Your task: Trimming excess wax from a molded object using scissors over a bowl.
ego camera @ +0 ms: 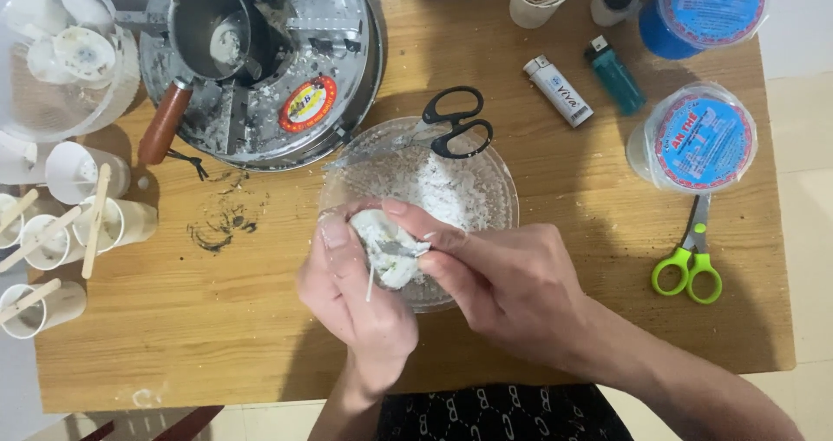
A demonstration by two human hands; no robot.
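- While the left hand cups the white lump, the right hand pinches it over the glass bowl;
- keep both low (crumbs then land inside).

A home craft corner: a small wooden table on tiled floor, crowded with scissors, lighters and cups.
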